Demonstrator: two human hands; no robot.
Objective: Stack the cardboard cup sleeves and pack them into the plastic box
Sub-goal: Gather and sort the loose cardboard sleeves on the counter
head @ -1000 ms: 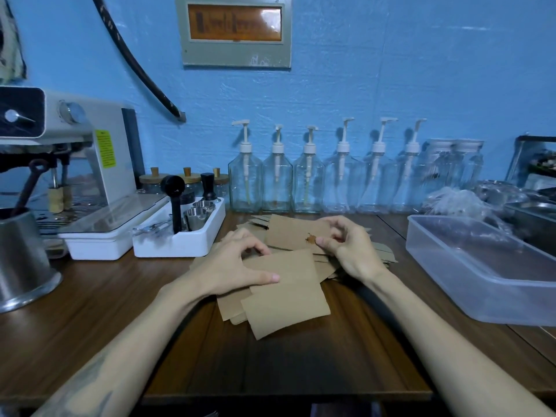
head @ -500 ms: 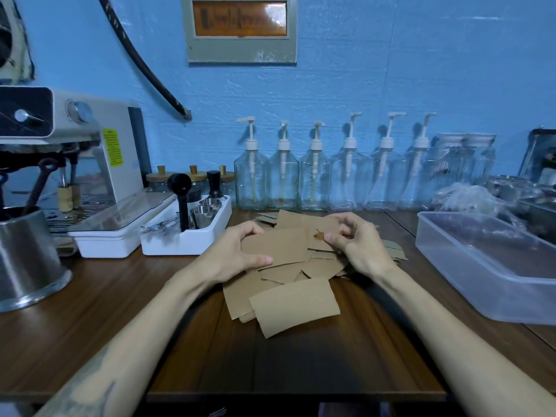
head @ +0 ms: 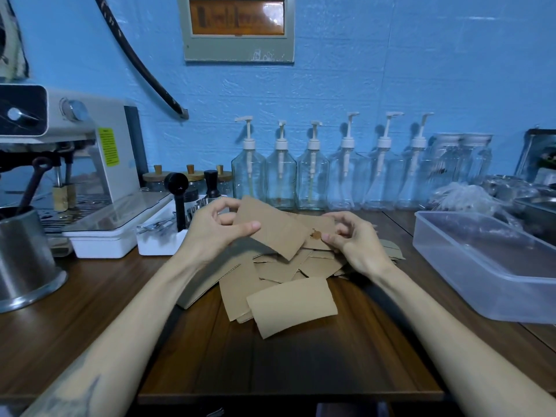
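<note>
A loose pile of flat brown cardboard cup sleeves (head: 288, 275) lies on the wooden table, one sleeve (head: 293, 305) nearest me. My left hand (head: 216, 230) pinches a lifted sleeve (head: 270, 230) by its left edge, above the pile. My right hand (head: 352, 239) pinches another sleeve (head: 316, 227) that has a brown spot; this sleeve sits partly under the left one. The clear plastic box (head: 481, 284) stands to the right with nothing visible inside.
An espresso machine (head: 75, 164) and a steel jug (head: 21, 260) stand at the left. A white tray of tools (head: 159, 239) sits behind my left hand. A row of glass pump bottles (head: 313, 176) lines the blue wall. Metal containers and plastic wrap (head: 469, 197) lie behind the box.
My left hand has lifted a sleeve off the pile and brought it up over the sleeve in my right hand. The right hand has stayed almost where it was.
</note>
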